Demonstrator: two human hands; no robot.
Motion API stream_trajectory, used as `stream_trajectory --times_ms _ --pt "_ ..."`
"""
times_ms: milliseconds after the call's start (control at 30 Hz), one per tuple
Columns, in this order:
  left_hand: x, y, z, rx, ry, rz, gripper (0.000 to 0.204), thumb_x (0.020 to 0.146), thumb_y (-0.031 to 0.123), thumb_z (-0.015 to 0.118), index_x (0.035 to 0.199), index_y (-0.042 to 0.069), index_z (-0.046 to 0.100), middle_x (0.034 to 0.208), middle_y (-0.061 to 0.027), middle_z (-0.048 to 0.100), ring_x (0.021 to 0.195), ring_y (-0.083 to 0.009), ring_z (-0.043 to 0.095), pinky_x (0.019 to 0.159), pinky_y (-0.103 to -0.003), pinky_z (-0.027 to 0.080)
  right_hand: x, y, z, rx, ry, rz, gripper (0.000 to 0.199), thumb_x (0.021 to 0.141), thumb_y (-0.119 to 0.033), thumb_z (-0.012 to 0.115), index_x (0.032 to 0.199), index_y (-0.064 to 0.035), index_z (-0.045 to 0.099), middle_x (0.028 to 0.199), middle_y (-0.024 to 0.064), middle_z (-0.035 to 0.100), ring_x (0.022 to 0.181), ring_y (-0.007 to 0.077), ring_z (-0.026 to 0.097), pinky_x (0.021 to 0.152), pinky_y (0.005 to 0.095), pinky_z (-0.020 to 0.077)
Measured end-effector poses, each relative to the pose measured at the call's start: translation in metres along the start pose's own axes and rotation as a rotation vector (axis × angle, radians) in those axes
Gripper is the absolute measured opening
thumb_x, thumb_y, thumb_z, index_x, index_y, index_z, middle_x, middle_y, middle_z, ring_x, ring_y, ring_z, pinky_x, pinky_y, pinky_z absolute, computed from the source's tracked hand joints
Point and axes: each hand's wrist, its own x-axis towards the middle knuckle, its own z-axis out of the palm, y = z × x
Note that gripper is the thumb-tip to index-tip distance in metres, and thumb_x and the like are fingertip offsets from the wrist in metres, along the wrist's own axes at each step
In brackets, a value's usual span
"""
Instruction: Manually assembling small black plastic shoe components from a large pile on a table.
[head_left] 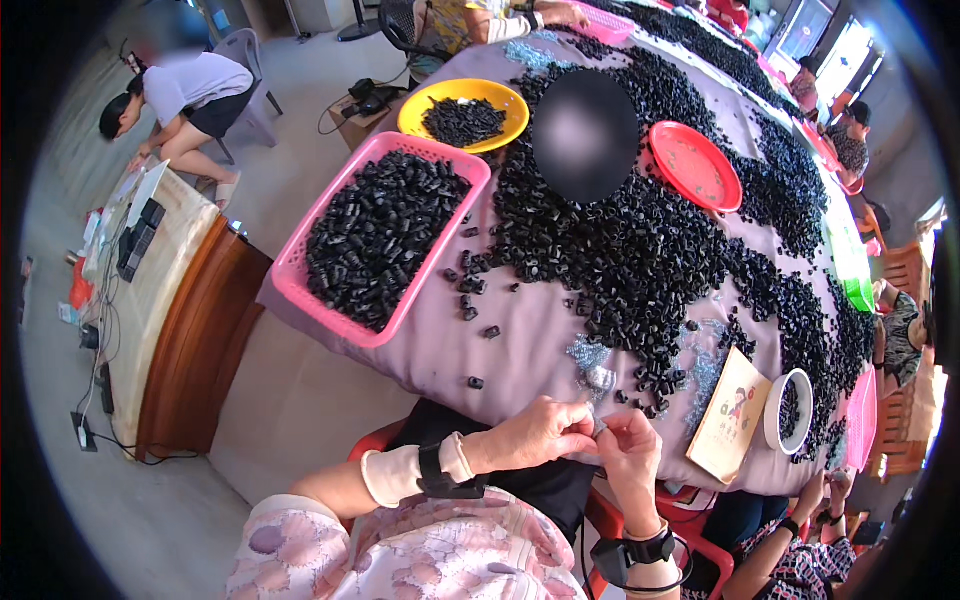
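My left hand [545, 435] and my right hand [629, 446] meet just past the table's near edge. Fingers of both are pinched together around a tiny greyish piece [599, 427], too small to name. Straight ahead, a large heap of small black cylindrical parts [640, 260] covers the cloth. Close beyond my fingertips lies a little cluster of clear bluish bits [588, 352]. To the left, a pink plastic basket [283, 265] is filled with more black parts.
The table has a lilac cloth [430, 362]. Beyond the basket stands a yellow bowl [411, 118] of black pieces. A red tray [733, 190] rests on the heap. At right are a booklet [729, 416] and a white round container [771, 425]. A co-worker's hands [826, 490] are farther right.
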Motion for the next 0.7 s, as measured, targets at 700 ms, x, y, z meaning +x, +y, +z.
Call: stream_trajectory --times_ms 700 --pt "-0.035 -0.002 0.011 0.883 0.306 0.195 0.019 0.081 0.021 0.061 0.082 0.005 0.051 0.068 -0.0115 0.057 0.06 -0.0302 0.061 0.049 -0.038 0.049 -0.022 -0.017 0.041 -0.742 0.124 -0.525 0.01 0.076 -0.005 0.059 0.083 -0.0082 0.054 0.078 0.0102 0.055 0.062 0.0318 0.056 0.053 0.0401 0.0442"
